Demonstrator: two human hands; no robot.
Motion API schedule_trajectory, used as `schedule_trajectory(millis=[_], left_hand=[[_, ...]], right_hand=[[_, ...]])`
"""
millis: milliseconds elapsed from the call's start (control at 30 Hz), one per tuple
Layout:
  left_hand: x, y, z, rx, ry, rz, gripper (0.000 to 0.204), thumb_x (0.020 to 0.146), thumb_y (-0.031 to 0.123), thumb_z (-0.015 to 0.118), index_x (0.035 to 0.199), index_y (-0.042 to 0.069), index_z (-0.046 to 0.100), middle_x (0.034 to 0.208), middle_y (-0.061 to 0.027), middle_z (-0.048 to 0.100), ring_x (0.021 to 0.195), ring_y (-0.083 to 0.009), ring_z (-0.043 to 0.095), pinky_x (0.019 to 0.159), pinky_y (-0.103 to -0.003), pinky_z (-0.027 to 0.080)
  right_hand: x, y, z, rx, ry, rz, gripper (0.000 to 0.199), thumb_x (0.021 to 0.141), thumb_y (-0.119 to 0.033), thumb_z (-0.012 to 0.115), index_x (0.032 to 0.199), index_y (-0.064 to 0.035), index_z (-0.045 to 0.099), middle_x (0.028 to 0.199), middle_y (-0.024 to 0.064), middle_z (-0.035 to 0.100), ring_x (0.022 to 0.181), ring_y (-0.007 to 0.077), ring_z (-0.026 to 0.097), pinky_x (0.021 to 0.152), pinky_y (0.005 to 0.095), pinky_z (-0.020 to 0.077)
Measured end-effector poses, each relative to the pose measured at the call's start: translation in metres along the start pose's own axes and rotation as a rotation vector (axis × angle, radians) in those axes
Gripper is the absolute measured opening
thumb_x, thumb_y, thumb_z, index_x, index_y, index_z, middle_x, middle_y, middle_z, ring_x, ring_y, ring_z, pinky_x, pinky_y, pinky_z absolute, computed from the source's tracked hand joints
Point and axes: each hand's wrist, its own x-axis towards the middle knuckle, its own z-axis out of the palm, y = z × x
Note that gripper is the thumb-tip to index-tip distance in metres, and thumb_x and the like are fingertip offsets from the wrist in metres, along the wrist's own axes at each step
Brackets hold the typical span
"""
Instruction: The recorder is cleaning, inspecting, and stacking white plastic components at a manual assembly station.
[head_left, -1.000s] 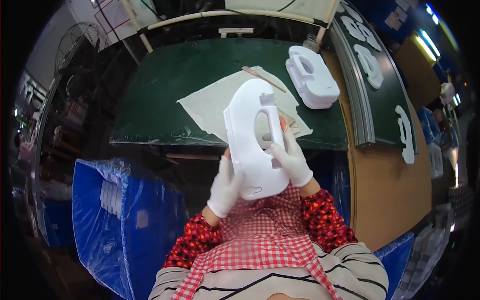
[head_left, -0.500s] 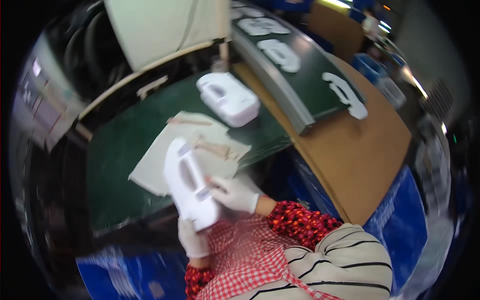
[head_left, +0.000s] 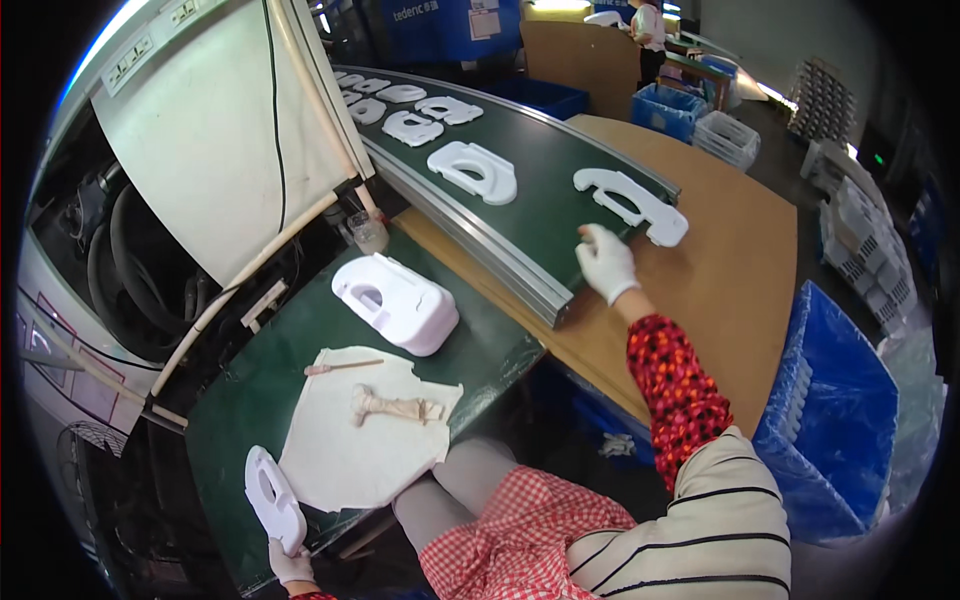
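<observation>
My left hand (head_left: 291, 563): gloved in white at seven o'clock, fingers closed on the lower end of a white panel.
The panel (head_left: 285, 518): between seven and eight o'clock, at the worktop's edge, its cut-out showing; whether it rests or hangs just above, I cannot tell.
My right hand (head_left: 606, 264): stretched out between two and three o'clock, fingers loosely bent and free of any load, just beside a white handle-shaped piece.
The handle-shaped piece (head_left: 641, 198): at two o'clock, lying at the near end of a green belt (head_left: 540, 235).
More pieces (head_left: 472, 172): white, in a loose line up the belt towards eleven o'clock.
Green worktop (head_left: 232, 425): carries a pale cloth (head_left: 335, 455), with a wrapped hammer (head_left: 385, 406) at seven o'clock and a thin stick (head_left: 345, 367) at eight, both upon it.
White stack (head_left: 418, 308): at nine o'clock, near the centre, beyond the cloth.
Blue bin (head_left: 845, 400): lined in clear plastic, between three and four o'clock.
</observation>
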Motion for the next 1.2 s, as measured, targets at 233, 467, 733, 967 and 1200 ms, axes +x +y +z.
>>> schedule_trajectory(millis=[233, 467, 733, 967, 1200], left_hand=[[0.049, 0.008, -0.042, 0.085, 0.266, -0.049, 0.036, 0.086, 0.033, 0.058, 0.114, 0.01, 0.053, 0.105, -0.0033, 0.059, 0.091, -0.0189, 0.057, 0.056, -0.026, 0.038], [0.036, -0.004, -0.04, 0.213, 0.305, 0.087, 0.038, 0.089, 0.024, 0.055, 0.123, 0.011, 0.042, 0.116, -0.0084, 0.053, 0.1, -0.0286, 0.054, 0.056, -0.03, 0.033], [0.02, -0.022, -0.032, 0.099, 0.361, 0.115, 0.034, 0.088, 0.021, 0.055, 0.119, 0.014, 0.043, 0.102, -0.0056, 0.054, 0.077, -0.017, 0.049, 0.054, -0.028, 0.034], [-0.082, -0.041, 0.065, 0.45, 0.576, 0.316, 0.035, 0.088, 0.015, 0.053, 0.122, 0.007, 0.047, 0.094, -0.0012, 0.056, 0.067, -0.0089, 0.049, 0.054, -0.022, 0.037], [-0.122, -0.038, 0.123, 0.636, 0.123, 0.552, 0.015, 0.087, 0.011, 0.057, 0.098, 0.002, 0.063, 0.077, 0.0007, 0.056, 0.061, -0.0067, 0.048, 0.053, -0.021, 0.041]], right_hand=[[0.087, 0.06, 0.011, -0.707, -0.12, 0.181, 0.042, 0.087, -0.025, 0.05, 0.127, -0.0117, 0.044, 0.12, 0.0177, 0.053, 0.114, 0.0346, 0.049, 0.094, 0.0452, 0.0409], [0.165, 0.026, 0.087, -0.343, -0.075, 0.119, 0.039, 0.089, -0.02, 0.048, 0.127, -0.0159, 0.041, 0.12, 0.017, 0.054, 0.107, 0.0396, 0.054, 0.088, 0.0507, 0.0436], [0.166, -0.071, 0.167, -0.49, -0.289, -0.269, 0.031, 0.091, -0.017, 0.041, 0.121, -0.009, 0.045, 0.107, 0.0195, 0.062, 0.1, 0.0367, 0.06, 0.083, 0.0468, 0.0481], [0.141, -0.057, 0.141, -0.531, -0.437, -0.176, 0.048, 0.086, -0.024, 0.056, 0.128, -0.0114, 0.038, 0.097, 0.0197, 0.064, 0.088, 0.0382, 0.063, 0.077, 0.0482, 0.0489], [0.08, -0.081, 0.007, -0.167, -0.372, -0.005, 0.051, 0.087, -0.021, 0.052, 0.134, -0.0133, 0.035, 0.117, 0.0244, 0.055, 0.102, 0.0413, 0.056, 0.086, 0.0461, 0.0458]])
